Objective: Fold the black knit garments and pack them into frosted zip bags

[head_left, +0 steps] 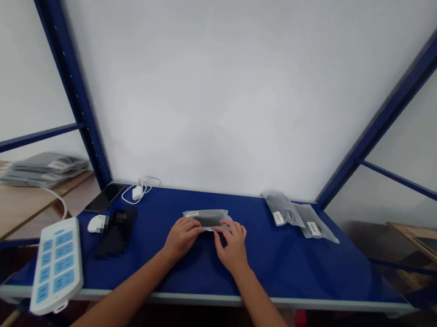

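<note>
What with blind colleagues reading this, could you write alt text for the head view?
Left hand and right hand touch the near edge of a clear plastic pouch on a blue table; two labelled pouches lie farther right, a power strip at left.

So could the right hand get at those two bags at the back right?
Probably yes: the right hand has only bare blue tabletop between it and the two bags, though it would likely have to leave the nearer bag.

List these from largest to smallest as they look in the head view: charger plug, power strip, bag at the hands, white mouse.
1. Power strip
2. Bag, partly covered by fingers
3. White mouse, partly pixelated
4. Charger plug
</note>
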Motion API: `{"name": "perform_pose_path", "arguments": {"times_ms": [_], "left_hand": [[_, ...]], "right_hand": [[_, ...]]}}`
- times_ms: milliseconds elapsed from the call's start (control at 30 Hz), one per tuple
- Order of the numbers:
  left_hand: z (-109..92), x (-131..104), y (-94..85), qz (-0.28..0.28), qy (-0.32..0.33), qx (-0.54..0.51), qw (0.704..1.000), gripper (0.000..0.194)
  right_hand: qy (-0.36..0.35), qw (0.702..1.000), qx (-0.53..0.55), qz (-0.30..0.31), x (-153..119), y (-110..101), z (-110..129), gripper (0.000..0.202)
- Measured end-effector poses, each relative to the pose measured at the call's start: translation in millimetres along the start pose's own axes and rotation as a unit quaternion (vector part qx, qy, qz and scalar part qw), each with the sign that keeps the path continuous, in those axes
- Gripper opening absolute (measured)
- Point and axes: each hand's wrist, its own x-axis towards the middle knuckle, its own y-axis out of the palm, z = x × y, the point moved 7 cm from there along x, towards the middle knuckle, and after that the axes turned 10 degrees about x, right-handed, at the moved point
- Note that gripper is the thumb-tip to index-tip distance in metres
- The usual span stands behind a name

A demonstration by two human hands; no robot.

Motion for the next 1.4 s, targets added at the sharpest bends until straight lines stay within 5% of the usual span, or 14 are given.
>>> {"name": "perform_pose_path", "arguments": {"times_ms": [1200,1400], "left_hand": [[-7.8,2.6,7.1,0.041,0.03,-0.062,0.997,0.018],[4.5,2.2,0.5,0.008,-0.026,-0.034,0.999,0.02]], "right_hand": [[-0.016,1.0,-0.009,0.017,0.3,6.2,5.6,0.013],[-0.003,1.0,-0.017,-0.017,3.4,-4.5,-3.3,0.015]]}}
